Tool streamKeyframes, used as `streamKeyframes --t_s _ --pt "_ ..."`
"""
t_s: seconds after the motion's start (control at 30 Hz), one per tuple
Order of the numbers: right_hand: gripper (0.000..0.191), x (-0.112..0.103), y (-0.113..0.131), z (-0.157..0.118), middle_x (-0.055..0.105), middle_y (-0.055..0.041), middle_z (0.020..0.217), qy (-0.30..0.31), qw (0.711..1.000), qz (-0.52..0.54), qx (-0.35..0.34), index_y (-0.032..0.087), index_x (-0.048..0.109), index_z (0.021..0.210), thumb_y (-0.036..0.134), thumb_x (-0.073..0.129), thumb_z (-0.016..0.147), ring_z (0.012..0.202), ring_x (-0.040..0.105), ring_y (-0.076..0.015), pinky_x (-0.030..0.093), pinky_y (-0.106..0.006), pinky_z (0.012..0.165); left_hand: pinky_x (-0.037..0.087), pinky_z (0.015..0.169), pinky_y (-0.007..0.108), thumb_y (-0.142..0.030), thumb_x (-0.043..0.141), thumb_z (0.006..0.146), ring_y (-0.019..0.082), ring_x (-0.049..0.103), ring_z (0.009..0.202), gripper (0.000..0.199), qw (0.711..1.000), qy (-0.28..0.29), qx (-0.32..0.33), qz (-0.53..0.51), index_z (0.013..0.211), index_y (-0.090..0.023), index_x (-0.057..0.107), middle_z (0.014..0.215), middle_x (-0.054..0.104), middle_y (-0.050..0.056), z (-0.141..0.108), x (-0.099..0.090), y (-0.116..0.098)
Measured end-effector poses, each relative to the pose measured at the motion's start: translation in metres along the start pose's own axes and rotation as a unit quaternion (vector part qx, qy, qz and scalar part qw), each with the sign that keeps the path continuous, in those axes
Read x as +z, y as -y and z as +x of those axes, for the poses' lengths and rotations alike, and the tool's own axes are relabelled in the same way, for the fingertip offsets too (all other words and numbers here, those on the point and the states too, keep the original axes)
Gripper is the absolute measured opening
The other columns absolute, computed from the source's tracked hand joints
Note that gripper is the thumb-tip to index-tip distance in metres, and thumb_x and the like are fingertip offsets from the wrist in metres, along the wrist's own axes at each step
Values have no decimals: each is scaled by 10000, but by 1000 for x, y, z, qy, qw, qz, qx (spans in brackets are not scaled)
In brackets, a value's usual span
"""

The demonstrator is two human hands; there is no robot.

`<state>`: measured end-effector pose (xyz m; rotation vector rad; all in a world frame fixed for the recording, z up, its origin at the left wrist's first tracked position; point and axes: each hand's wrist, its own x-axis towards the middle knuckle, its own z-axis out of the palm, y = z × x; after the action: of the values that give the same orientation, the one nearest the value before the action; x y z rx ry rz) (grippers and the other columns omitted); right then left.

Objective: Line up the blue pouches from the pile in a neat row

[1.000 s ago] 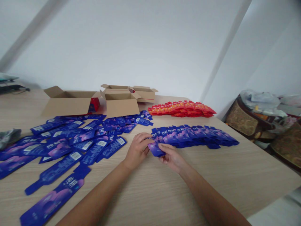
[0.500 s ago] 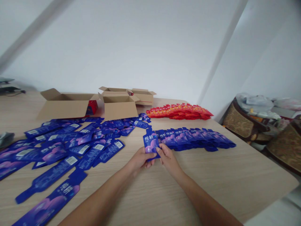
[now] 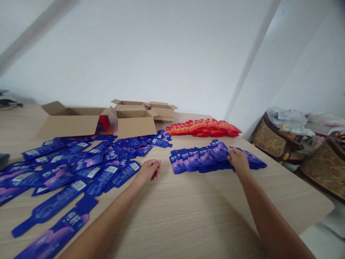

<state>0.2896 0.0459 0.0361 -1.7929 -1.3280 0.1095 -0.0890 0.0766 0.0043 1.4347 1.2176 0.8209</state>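
- Left hand: fingers curled together, raised between the scattered blue pouches and the pouch row.
- Right hand: fingertips clamped on the lower right edge of one blue pouch (printed face visible), tilted above the pouch row.
- Counter: supports both blue groups; the red pouches overlap behind the row.
- Open cartons: positioned behind the scattered pouches, near the wall.
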Motion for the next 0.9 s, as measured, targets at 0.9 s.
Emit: streamKeyframes --t_s 0.9 --pt "391 83 123 -105 593 5 555 239 948 188 -95 213 589 959 533 384 865 447 518 -141 383 -243 456 442 729 290 -172 505 720 230 633 798 206 903 -55 129 405 804 -194 692 824 697 81 -24 -42 -32"
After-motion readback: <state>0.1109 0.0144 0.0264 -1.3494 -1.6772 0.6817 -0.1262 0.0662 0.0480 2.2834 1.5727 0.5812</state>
